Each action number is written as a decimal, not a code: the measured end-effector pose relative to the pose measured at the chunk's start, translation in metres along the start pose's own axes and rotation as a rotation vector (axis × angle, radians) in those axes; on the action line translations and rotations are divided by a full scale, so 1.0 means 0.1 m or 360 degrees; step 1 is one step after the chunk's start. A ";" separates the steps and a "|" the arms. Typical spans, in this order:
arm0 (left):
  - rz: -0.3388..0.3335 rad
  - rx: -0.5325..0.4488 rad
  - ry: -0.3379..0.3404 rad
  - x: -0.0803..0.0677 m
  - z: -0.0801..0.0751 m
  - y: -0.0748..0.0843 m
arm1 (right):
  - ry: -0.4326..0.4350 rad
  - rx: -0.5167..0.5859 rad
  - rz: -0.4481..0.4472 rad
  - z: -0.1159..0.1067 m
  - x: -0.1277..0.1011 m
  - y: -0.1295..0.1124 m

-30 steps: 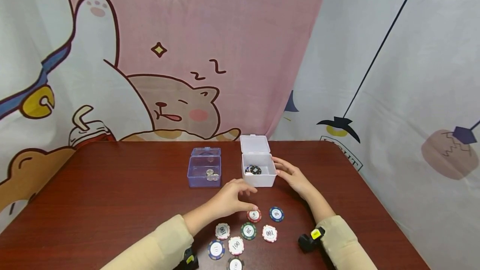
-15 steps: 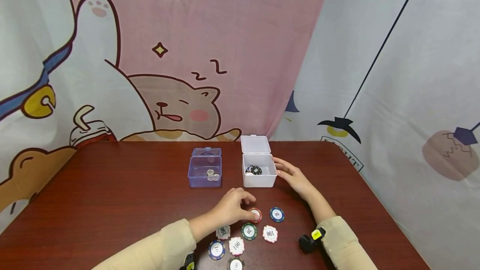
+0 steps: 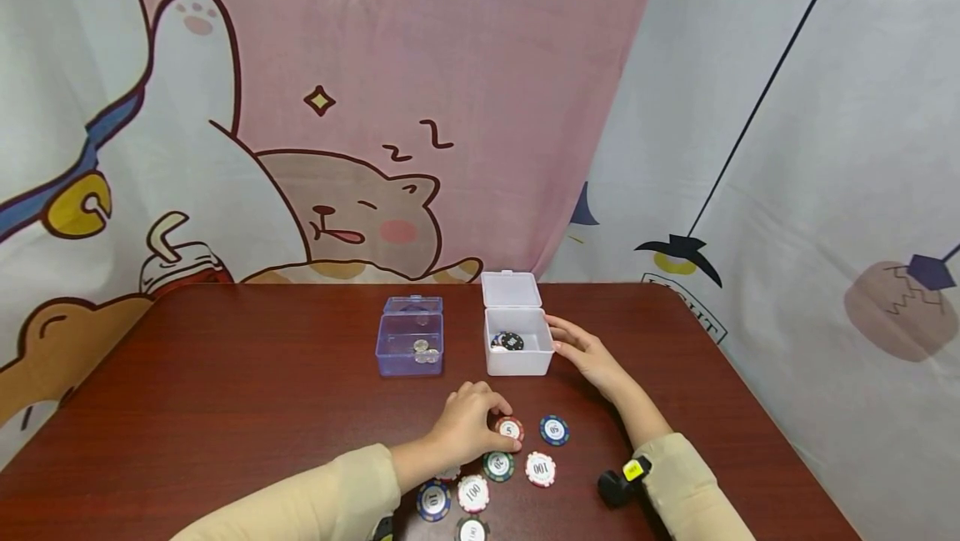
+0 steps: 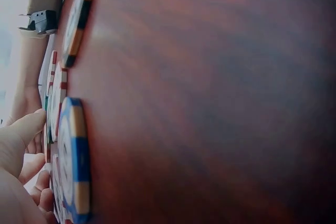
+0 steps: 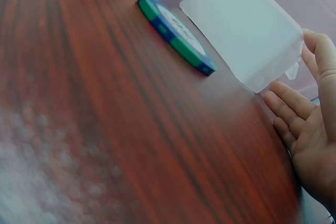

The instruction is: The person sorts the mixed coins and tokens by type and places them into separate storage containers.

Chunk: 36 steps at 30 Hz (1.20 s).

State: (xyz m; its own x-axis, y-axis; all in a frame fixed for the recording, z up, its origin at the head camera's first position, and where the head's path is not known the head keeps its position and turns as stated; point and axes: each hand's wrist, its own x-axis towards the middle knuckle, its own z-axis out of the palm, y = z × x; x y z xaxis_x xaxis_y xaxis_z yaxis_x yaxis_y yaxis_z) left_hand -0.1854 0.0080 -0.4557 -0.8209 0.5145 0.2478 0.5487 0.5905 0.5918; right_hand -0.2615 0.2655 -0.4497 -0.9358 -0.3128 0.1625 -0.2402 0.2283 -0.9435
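Note:
My left hand (image 3: pixel 467 423) is over the scattered poker chips, thumb and index finger bracketing the edges of a red poker chip (image 3: pixel 510 429) marked 5. A green chip (image 3: pixel 498 465) lies just below the thumb. In the left wrist view, a blue-and-cream chip (image 4: pixel 74 161) is close to the camera and the fingertips are partly hidden behind chips. On the right, my right hand (image 3: pixel 592 362) rests its fairly straight fingers against the side of an open white plastic box (image 3: pixel 522 363), which holds a few chips, a black one (image 3: pixel 512 342) among them.
A translucent blue box (image 3: pixel 409 365) with several clear round pieces stands left of the white one, lid raised. Other chips lie nearby: a blue one (image 3: pixel 554 430), a white 100 chip (image 3: pixel 540 468) and another (image 3: pixel 473 493). A printed curtain (image 3: pixel 480 107) hangs behind the table.
My left hand has come down from beside the white box, and its thumb and index finger now close around the red chip. The right hand has stayed against the box.

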 end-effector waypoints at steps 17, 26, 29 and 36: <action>-0.0035 0.0110 0.0011 0.02 0.05 0.00 | 0.0024 -0.0023 -0.0045 -0.04 0.03 0.20; 0.0015 0.0159 -0.0017 0.03 0.04 0.01 | 0.0023 -0.0019 -0.0042 -0.05 0.04 0.22; 0.0051 0.0179 -0.0011 0.03 0.04 0.01 | 0.0028 -0.0017 -0.0039 -0.04 0.05 0.22; 0.0109 0.0173 0.0008 0.04 0.03 -0.01 | 0.0035 -0.0017 -0.0041 -0.03 0.04 0.20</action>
State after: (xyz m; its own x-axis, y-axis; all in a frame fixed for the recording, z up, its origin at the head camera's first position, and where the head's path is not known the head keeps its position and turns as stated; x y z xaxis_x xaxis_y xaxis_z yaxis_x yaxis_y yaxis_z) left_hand -0.1888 0.0115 -0.4574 -0.7816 0.5529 0.2888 0.6172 0.6181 0.4869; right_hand -0.2711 0.2713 -0.4667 -0.9347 -0.2982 0.1934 -0.2671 0.2303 -0.9357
